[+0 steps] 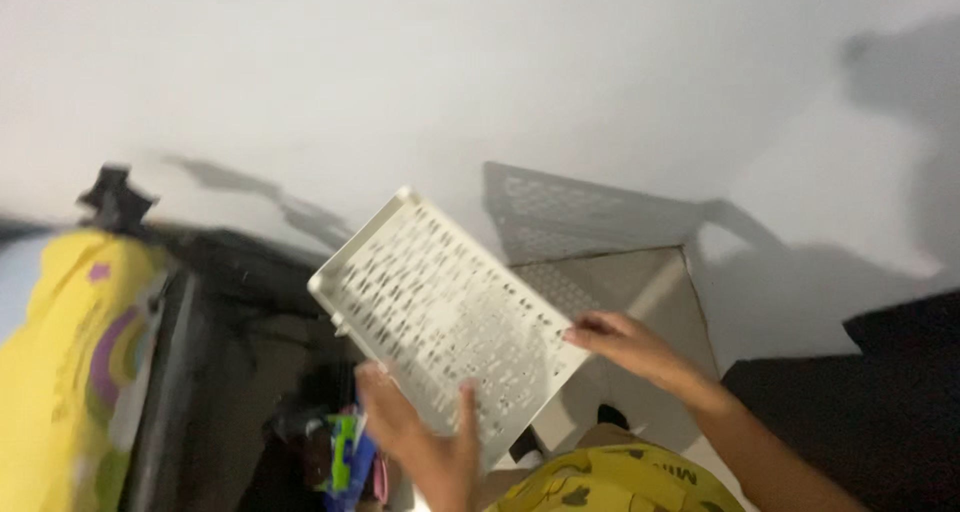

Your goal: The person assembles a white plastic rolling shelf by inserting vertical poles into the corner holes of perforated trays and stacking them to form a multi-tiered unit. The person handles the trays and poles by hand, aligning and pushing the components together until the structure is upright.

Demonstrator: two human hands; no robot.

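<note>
One white perforated tray (440, 307) is held tilted in front of the white wall (400, 62), above a dark open cabinet (230, 372). It looks like thin rigid plastic, so probably light, stiff and a little slick; its raised rims are the safest place to grip. Behind the tray stands one more slotted white panel (570, 212). Left of the tray lies one yellow bag (70, 362). Two hands grip the tray: the left hand (415, 432) clasps its lower edge, the right hand (625, 344) pinches its right corner.
</note>
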